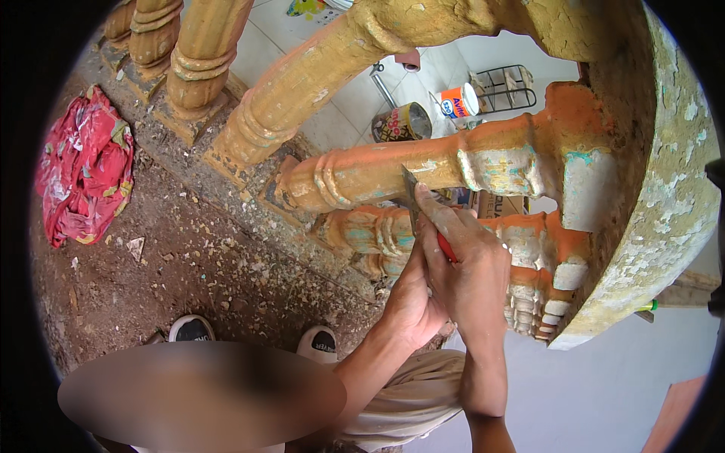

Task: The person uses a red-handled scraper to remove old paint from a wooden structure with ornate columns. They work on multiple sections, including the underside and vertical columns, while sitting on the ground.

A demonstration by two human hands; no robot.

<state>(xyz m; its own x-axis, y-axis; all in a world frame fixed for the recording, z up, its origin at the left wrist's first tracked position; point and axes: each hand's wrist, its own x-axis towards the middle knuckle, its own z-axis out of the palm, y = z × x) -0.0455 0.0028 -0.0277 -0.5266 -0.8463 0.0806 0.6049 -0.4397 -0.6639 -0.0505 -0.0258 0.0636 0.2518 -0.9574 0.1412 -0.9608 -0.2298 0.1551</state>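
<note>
A crumpled red cloth (87,170) with patterned edges lies at the far left on dirty brown ground (170,283) littered with pale paint chips. Below it to the right, two dark-and-white shoes (192,329) point toward a row of turned balusters (200,64), their mustard-brown paint rough and cracked. Near the centre, the worked baluster (362,177) runs across the view from its grimy foot to the rail at right; its shaft is ochre with an orange flush along the upper side, a pale scuffed patch shows mid-shaft, and its ringed right end is stripped to chalky white with flecks of turquoise. The left hand (411,302) sits just below, pressed close against the other; its fingers are mostly hidden, so I cannot tell how far they are bent or whether they grip anything. The scraper (412,198) has its thin dark blade at the baluster's lower edge. The right hand (472,260) closes its fingers around the red handle, one finger stretched along the blade. Beyond stand an orange-and-white tub (456,102) and a black wire rack (513,92). At far right curves a broad handrail (664,196), its yellowish paint flaking to grey-white
</note>
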